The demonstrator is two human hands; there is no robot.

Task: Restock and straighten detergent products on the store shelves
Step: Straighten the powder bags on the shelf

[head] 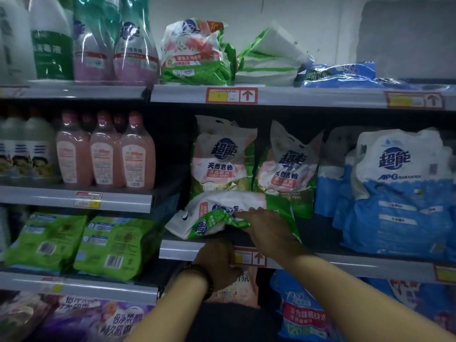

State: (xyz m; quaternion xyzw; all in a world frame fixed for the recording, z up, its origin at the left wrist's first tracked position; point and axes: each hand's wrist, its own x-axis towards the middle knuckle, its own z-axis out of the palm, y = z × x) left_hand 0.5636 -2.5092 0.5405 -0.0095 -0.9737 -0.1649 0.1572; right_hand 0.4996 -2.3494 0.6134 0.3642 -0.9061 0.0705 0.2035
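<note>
Here | right hand (pixel 265 230) pinches crinkled glossy detergent bag (pixel 217 218) | left hand (pixel 217 264) curled, contents unclear

Blue bag (pixel 399 183): "超能", "APG".

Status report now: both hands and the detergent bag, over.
Right hand pinching fallen green-white bag, middle shelf. Left hand at shelf edge, grip unclear. Two upright bags directly behind.

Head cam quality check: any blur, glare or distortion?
Head view: dim and bluish overall; left-edge bottles blurred; glare streaks on the shrink-wrapped pink bottles; wide-angle bowing of the shelf rails; the lying detergent bag under the right hand is fairly sharp; left hand in shadow.
</note>
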